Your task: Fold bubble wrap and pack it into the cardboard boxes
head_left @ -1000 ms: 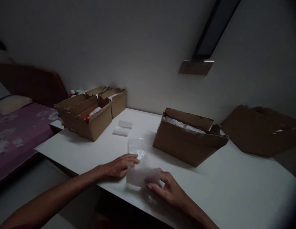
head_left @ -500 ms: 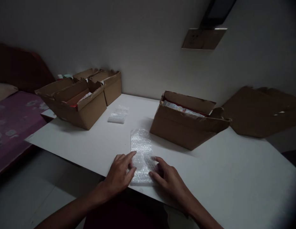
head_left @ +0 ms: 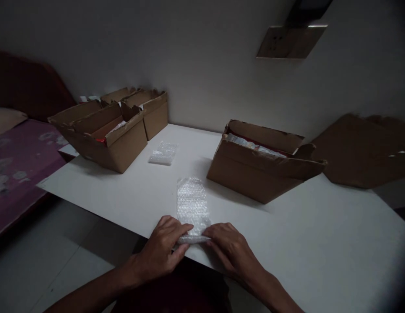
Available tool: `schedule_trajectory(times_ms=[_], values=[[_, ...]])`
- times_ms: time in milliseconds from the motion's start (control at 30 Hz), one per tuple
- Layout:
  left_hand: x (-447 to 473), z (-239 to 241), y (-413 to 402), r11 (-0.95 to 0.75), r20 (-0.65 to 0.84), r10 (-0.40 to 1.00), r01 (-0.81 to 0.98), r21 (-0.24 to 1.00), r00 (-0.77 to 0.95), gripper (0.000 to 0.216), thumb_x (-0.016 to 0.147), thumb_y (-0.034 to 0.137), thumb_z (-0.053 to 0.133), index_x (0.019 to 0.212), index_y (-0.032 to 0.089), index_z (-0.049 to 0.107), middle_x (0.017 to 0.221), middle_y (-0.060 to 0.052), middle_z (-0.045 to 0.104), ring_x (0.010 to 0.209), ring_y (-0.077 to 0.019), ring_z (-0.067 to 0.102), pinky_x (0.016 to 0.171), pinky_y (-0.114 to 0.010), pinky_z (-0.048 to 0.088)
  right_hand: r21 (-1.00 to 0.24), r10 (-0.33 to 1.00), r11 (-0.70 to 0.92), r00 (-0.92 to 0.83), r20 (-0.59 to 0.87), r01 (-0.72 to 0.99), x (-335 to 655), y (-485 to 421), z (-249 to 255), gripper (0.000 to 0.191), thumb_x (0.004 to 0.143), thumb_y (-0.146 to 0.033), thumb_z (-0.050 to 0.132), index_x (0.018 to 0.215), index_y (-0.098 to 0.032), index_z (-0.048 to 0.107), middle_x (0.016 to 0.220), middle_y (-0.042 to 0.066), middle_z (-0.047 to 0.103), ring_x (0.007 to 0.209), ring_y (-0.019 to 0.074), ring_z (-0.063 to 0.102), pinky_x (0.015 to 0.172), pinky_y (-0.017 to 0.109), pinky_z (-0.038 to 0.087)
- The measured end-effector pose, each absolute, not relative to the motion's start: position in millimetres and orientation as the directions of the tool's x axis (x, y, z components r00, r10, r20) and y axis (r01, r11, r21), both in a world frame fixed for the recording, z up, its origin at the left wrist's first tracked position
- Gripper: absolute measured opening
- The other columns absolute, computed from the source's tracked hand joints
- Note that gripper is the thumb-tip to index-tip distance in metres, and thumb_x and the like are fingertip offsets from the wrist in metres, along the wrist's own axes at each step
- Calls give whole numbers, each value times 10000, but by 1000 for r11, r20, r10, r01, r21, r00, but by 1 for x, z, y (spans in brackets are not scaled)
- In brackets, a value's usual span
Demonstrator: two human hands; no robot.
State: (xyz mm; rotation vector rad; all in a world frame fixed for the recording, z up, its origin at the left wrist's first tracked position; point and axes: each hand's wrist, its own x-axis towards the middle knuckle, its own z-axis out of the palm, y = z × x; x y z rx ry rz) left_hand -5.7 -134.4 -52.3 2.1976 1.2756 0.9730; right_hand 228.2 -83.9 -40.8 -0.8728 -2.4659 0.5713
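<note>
Bubble wrap sheet (head_left: 192, 203), clear, lying flat on white tabletop (head_left: 319, 243) near its front edge; near end rolled up. Left hand (head_left: 163, 250) at the roll's 9 o'clock, right hand (head_left: 230, 250) at its 3 o'clock, fingers of both pinching the rolled end. Open cardboard box (head_left: 261, 169) at 1 o'clock of sheet. Small bubble wrap pieces (head_left: 163, 153) at 11 o'clock, two cardboard boxes (head_left: 114, 126) beyond.
</note>
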Motion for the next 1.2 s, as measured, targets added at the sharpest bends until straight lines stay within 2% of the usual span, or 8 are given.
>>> schedule_trajectory(times_ms=[100,233,367,500,633,900,1067,1200], values=[[-1,-54,-135,-360,296,933,594,719,207,349,905,148,530,1241,212,597,1085,-77,723,980,-224,640,860,-383,512,-575,749,638,-588,306,513,234,-89,-39,198,988,-248,499,1129,-226,637,1004,70,748,883,195,691,780,355,557],[-2,-59,-120,-288,249,955,688,666,159,377,884,182,577,1260,181,584,1092,-91,730,862,-224,655,841,-422,526,-328,657,740,-524,543,587,237,-95,-41,363,916,-229,607,1275,-197,563,1233,143,663,1101,271,621,884,443,513],[-4,-59,-113,-350,361,919,747,564,158,313,882,187,584,1193,161,608,1101,-123,695,1005,-279,632,881,-474,504,-202,557,825,-700,447,527,222,-92,-44,310,882,-157,586,1188,-189,621,1212,127,686,1108,287,604,909,479,466],[-7,-53,-130,-528,487,831,658,537,269,339,874,202,620,1210,176,581,1194,-126,651,1131,-279,571,965,-470,464,-329,571,820,-706,419,467,215,-89,-40,271,920,-75,479,1117,-166,641,974,85,741,850,209,644,773,390,491],[-9,-49,-142,-465,371,885,582,668,282,398,882,123,560,1272,198,548,1041,-67,697,980,-217,611,872,-387,509,-510,667,716,-682,300,476,224,-98,-34,233,979,-172,506,1181,-200,618,967,50,748,838,176,662,762,331,521],[3,-54,-99,-304,308,944,662,685,115,372,864,249,627,1224,157,604,1000,-105,710,939,-277,641,898,-489,494,-117,600,781,-682,418,614,222,-99,-41,333,895,-201,580,1226,-179,608,1251,158,661,1084,302,612,854,459,482],[4,-56,-113,-51,83,988,240,970,-127,495,888,358,586,1340,183,487,1301,-152,587,1086,-262,615,935,-442,503,-247,637,744,-548,541,621,216,-83,-49,208,958,-142,490,1093,-169,647,999,109,747,867,229,678,728,362,503],[10,-58,-130,117,-140,988,-290,950,-60,701,836,308,635,1453,182,325,1417,-161,519,1250,-255,553,1058,-396,438,-570,774,632,-456,439,525,216,-88,-45,193,985,-250,494,1073,-212,662,986,71,756,865,201,702,767,338,546]])
